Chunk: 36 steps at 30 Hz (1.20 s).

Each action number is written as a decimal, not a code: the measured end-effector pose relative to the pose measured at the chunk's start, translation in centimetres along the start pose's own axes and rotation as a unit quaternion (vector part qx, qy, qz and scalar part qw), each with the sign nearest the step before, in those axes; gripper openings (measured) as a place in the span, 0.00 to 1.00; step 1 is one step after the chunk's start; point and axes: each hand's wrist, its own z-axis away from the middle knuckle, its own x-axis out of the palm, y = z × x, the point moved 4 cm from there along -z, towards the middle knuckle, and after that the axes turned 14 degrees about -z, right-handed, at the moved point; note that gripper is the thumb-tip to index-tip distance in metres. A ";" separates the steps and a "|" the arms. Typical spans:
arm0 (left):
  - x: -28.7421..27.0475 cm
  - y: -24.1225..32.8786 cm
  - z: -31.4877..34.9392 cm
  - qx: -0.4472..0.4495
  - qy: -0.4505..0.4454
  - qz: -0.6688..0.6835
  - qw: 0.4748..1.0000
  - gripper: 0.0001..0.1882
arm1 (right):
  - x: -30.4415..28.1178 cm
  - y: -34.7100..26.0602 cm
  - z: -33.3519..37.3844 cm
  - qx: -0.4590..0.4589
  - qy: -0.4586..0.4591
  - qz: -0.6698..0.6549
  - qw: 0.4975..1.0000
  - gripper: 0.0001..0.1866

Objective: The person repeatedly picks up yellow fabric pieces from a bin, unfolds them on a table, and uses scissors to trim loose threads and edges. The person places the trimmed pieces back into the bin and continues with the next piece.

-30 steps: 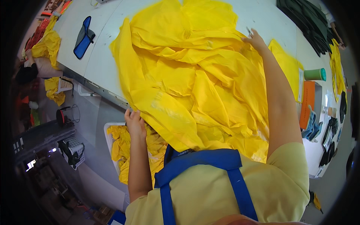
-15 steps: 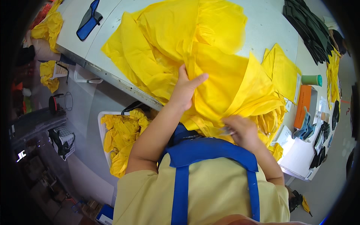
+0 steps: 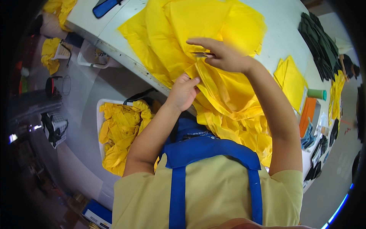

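A large yellow garment (image 3: pixel 171 34) lies bunched over the table and hangs past its near edge toward my apron. A zipper (image 3: pixel 202 76) runs along one of its edges. My left hand (image 3: pixel 184 91) pinches the garment beside the top end of that zipper, thumb pressed on the cloth. Just above it, my right hand (image 3: pixel 227 55) holds a pair of small thread snips (image 3: pixel 200 54), its index finger stretched out to the left. The blades point left over the yellow cloth; whether they touch it I cannot tell.
A white basket (image 3: pixel 100 131) heaped with yellow cloth stands left of me below the table (image 3: pixel 129 78). On the right lie a folded yellow piece (image 3: pixel 291 82), a green roll (image 3: pixel 317 94), an orange box (image 3: pixel 308 114) and dark green cloth (image 3: pixel 316 45). Another person's arm (image 3: pixel 53 26) shows far left.
My right hand has moved up and left with the snips, from near my apron to above my left hand. The garment has been turned, bringing its zipper edge into sight.
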 end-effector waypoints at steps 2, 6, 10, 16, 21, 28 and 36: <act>-0.1 0.6 0.7 0.035 0.041 0.043 0.998 0.15 | 0.5 1.3 -2.8 0.105 -0.163 0.012 0.981 0.16; -1.0 1.0 1.4 0.098 0.170 -0.047 0.979 0.10 | 0.6 0.5 -2.8 0.091 -0.142 -0.192 0.967 0.10; -1.8 0.9 1.5 0.172 0.154 -0.234 0.944 0.05 | 3.1 0.0 -2.4 0.135 -0.120 -0.317 0.931 0.14; -2.6 1.6 2.4 0.106 0.164 -0.344 0.919 0.07 | 4.1 1.0 -2.8 0.100 -0.137 -0.236 0.957 0.15; -3.4 1.5 3.5 0.142 0.198 -0.430 0.869 0.06 | 4.5 3.2 -1.2 0.242 -0.174 -0.206 0.932 0.10; -13.4 -5.2 4.2 -0.065 0.408 -0.099 0.905 0.27 | 4.2 5.5 0.4 0.278 -0.023 -0.325 0.904 0.09; -11.8 -5.6 1.9 -0.139 0.253 -0.138 0.948 0.21 | 4.5 4.6 0.4 0.274 0.010 -0.320 0.907 0.10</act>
